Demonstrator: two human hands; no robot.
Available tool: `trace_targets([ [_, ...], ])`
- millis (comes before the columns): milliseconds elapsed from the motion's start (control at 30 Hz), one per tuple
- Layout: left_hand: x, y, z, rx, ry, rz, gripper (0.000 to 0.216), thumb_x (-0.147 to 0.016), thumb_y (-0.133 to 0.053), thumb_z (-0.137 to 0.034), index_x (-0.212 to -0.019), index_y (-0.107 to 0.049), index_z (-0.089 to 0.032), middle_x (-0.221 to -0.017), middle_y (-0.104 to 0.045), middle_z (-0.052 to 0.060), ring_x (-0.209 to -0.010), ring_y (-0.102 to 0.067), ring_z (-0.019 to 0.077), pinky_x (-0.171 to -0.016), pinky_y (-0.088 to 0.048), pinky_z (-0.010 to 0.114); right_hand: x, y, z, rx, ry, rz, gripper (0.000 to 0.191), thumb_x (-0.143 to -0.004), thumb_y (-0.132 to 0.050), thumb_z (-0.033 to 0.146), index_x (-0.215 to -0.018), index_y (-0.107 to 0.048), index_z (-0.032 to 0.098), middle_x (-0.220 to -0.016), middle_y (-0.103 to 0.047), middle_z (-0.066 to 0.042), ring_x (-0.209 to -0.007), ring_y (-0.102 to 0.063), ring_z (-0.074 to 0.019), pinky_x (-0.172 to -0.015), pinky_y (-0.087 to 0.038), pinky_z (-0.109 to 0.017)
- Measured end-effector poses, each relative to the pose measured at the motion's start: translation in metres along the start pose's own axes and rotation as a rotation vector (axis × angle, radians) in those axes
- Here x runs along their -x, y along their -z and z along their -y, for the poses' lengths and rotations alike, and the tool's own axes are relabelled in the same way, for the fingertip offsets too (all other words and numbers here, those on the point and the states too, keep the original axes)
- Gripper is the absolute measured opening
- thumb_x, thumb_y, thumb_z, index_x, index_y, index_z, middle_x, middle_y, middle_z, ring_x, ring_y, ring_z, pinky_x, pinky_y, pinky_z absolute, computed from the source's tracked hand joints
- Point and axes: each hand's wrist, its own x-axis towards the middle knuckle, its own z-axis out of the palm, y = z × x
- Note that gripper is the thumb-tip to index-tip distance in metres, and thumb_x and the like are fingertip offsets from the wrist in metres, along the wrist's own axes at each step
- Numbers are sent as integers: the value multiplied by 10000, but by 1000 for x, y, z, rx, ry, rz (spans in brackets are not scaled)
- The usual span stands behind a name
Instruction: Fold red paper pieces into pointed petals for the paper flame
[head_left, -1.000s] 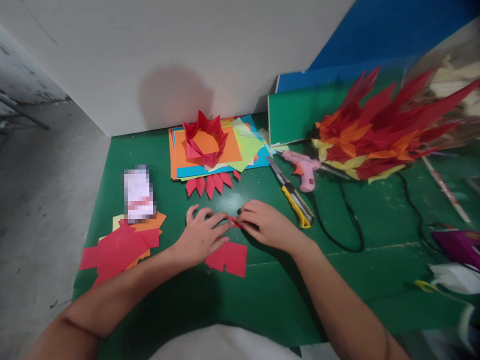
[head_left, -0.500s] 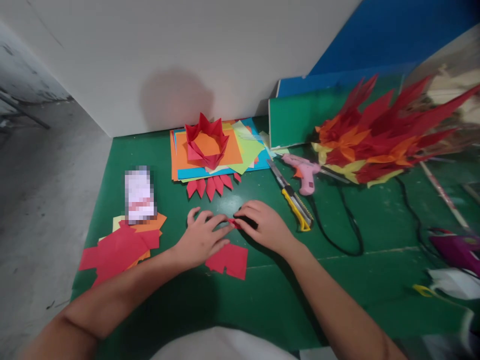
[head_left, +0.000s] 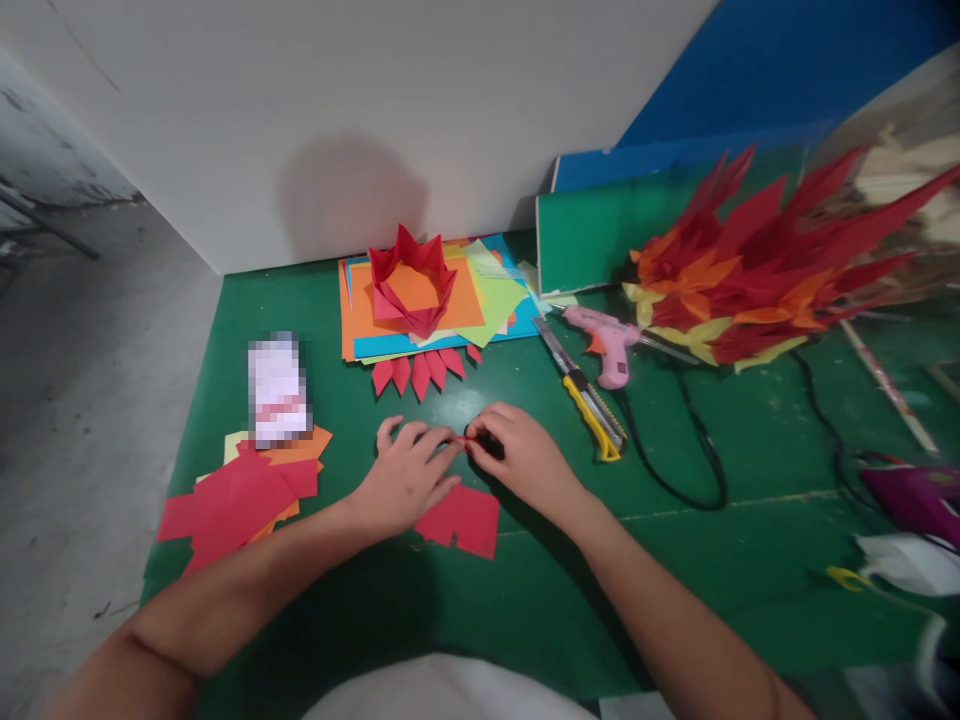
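Red sheet (head_left: 469, 520): notched, it lies flat on the green tabletop (head_left: 540, 600), lower centre of the frame.
Left hand (head_left: 405, 480): fingers loosely spread, tips at a small red paper piece (head_left: 463, 440), mid-frame.
Right hand (head_left: 517, 455): thumb and fingers pinch that piece, largely hidden, perhaps folded.
Yellow cutter (head_left: 589, 405): beside the pink glue gun (head_left: 615, 360), right of centre.
Red paper crown (head_left: 431, 318): atop stacked coloured sheets (head_left: 491, 305), upper centre.

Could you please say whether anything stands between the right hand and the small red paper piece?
Nothing visible does: the right hand pinches the small red paper piece; the notched red sheet lies nearer the person.
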Motion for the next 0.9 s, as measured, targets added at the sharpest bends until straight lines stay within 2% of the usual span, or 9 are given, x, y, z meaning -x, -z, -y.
trace_targets([
  [200,-1,0,0,50,29,4,261,-914,-492,-335,-1135,-577,-226,-1125,-610,46,-989,-484,212,-949,-237,455,0,-2,0,-6,-39,-7,72,-781,-572,139,-736,-570,195,-674,-573,-3,-637,-523,-150,-599,-386,-270],
  [400,-1,0,-3,26,47,21,288,-900,-517,-337,-1158,-562,-216,-1141,-594,58,-1013,-485,219,-965,-239,463,1,0,0,-21,-55,-21,62,-825,-575,180,-840,-633,197,-702,-627,-15,-655,-563,-159,-613,-417,-280],
  [533,-1,0,-1,55,68,17,272,-907,-502,-327,-1151,-573,-231,-1128,-602,58,-1008,-482,218,-978,-229,465,1,0,0,-25,-47,-3,114,-849,-548,192,-765,-626,202,-726,-634,-22,-691,-572,-162,-619,-415,-279],
  [900,0,0,2,63,78,-13,256,-915,-490,-330,-1129,-597,-239,-1096,-624,40,-997,-481,219,-985,-209,478,1,1,-6,-4,161,26,107,-869,-539,171,-820,-634,168,-774,-630,-57,-747,-553,-179,-672,-425,-299],
])
